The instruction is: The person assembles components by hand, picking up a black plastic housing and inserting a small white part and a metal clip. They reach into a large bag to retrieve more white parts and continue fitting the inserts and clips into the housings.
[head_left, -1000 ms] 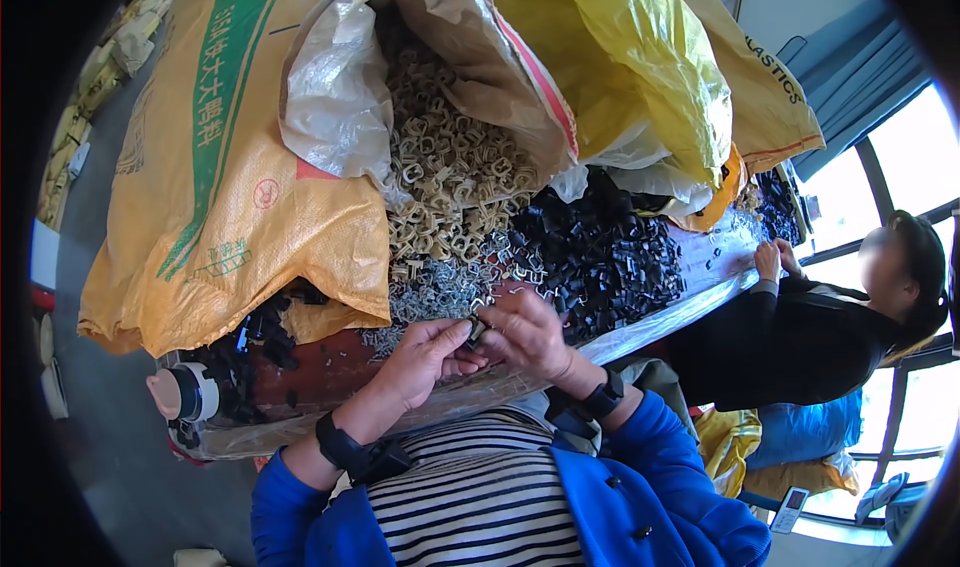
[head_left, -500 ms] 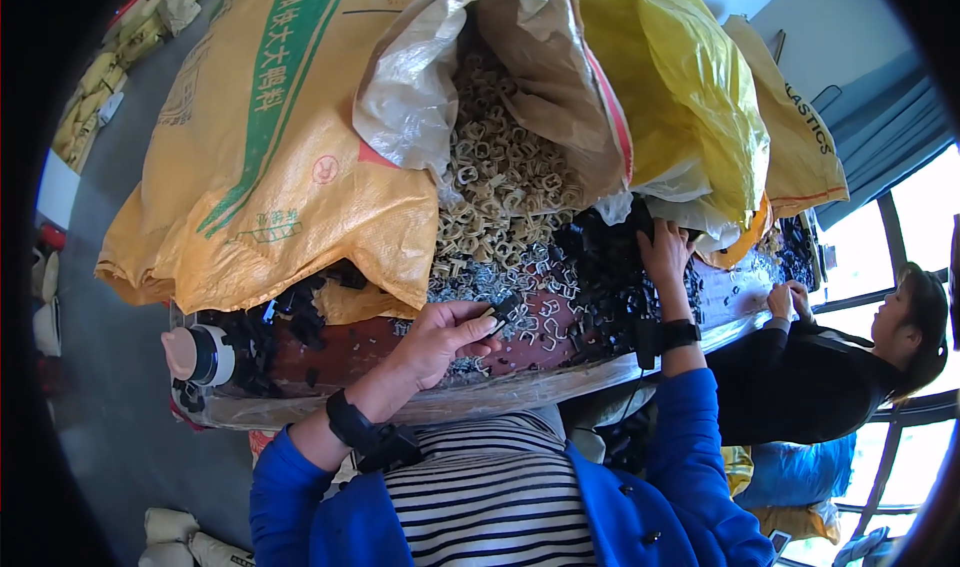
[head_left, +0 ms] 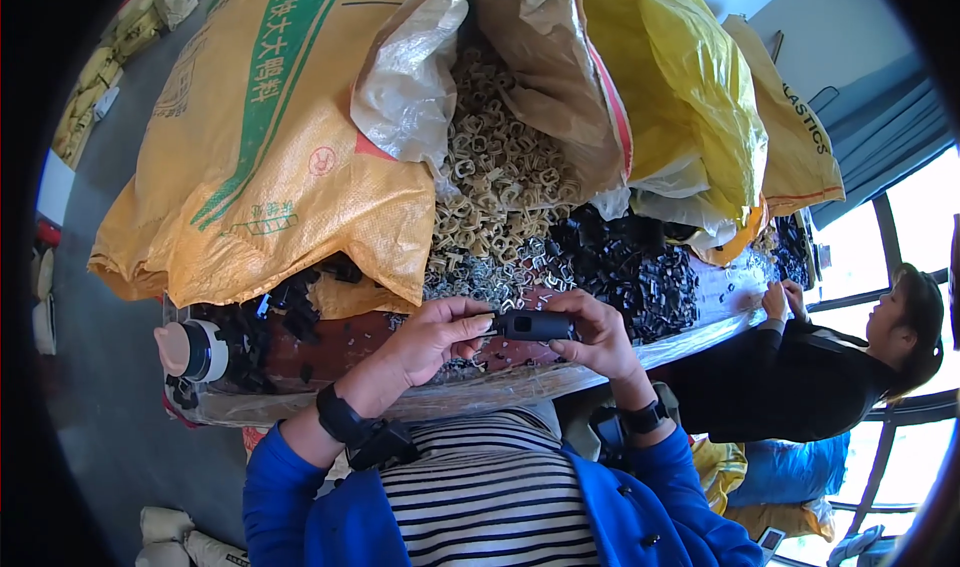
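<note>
- Right hand: fingers curled, clamped on a black plastic part.
- Left hand: fingertips pinched on that part's other end, above the worktop.

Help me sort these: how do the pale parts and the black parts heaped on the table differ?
The pale parts are beige open loops spilling from an open sack; the black parts are dark, chunkier, heaped lower right on the table. Both are small loose pieces in piles.
</note>
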### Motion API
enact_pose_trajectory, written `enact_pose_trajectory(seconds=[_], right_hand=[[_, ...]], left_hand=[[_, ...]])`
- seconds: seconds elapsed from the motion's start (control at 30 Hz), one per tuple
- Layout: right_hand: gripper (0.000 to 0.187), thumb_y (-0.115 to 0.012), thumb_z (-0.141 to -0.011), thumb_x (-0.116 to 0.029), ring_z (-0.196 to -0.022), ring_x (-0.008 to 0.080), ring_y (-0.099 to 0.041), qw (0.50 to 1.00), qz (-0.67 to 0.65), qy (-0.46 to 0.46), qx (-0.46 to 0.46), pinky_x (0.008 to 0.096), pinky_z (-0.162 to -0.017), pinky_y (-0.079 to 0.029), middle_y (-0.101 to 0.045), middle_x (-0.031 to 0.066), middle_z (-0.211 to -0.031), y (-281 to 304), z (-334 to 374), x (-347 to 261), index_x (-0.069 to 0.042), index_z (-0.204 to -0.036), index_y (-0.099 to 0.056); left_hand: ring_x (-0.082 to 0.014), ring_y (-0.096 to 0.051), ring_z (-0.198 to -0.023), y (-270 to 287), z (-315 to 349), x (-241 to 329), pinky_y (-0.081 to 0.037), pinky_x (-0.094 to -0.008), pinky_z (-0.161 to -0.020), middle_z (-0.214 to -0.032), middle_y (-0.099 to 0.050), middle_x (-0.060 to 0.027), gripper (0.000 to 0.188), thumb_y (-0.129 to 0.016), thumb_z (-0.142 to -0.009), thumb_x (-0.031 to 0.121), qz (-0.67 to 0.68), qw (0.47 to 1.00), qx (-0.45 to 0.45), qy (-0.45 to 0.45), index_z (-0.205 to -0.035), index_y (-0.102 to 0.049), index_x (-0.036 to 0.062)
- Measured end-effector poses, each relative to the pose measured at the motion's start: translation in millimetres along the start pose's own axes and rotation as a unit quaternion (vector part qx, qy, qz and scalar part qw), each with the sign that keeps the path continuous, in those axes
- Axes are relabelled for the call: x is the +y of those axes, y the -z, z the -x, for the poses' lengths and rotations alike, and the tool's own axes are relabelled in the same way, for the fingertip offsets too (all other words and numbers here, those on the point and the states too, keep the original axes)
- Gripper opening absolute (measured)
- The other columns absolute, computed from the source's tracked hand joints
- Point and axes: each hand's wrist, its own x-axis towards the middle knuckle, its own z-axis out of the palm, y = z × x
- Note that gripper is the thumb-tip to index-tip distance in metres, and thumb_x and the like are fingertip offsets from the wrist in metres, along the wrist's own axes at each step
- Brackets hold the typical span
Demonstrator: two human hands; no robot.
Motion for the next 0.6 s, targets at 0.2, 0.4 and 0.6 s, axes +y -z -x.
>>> enact_pose_trajectory(seconds=[0.2,0.4,0.6], right_hand=[[0.038,-0.071,-0.061,-0.012,-0.088,0.0210,-0.053,0.995,-0.088,-0.053,-0.001,0.0289,-0.079,-0.040,-0.056,0.0095,-0.092,-6,0,-3,0.000,-0.093,-0.056],[0.035,-0.070,-0.062,-0.012,-0.079,0.0187,-0.054,0.993,0.082,0.076,-0.031,0.0267,-0.071,-0.042,-0.058,0.0109,-0.088,0,-6,-14,0.002,-0.091,-0.056],[0.036,-0.070,-0.061,-0.014,-0.076,0.0192,-0.055,0.990,0.126,0.058,-0.022,0.0265,-0.068,-0.043,-0.059,0.0106,-0.088,-3,-4,-15,0.001,-0.091,-0.057]], left_hand=[[-0.0065,-0.043,-0.054,0,3,1,-0.035,-0.0182,-0.046,-0.066,-0.048,0.0002,0.020,-0.056,-0.078,0.011,-0.071,0.997,-0.018,-0.020,-0.094,-0.052,0.0002],[-0.0063,-0.045,-0.054,1,0,1,-0.037,-0.0183,-0.047,-0.064,-0.049,-0.0003,0.021,-0.058,-0.077,0.012,-0.125,0.992,-0.014,-0.017,-0.093,-0.054,-0.0018],[-0.0069,-0.048,-0.055,0,1,1,-0.041,-0.0189,-0.049,-0.066,-0.053,-0.0018,0.024,-0.059,-0.075,0.012,-0.166,0.985,-0.029,-0.026,-0.094,-0.055,-0.0026]])
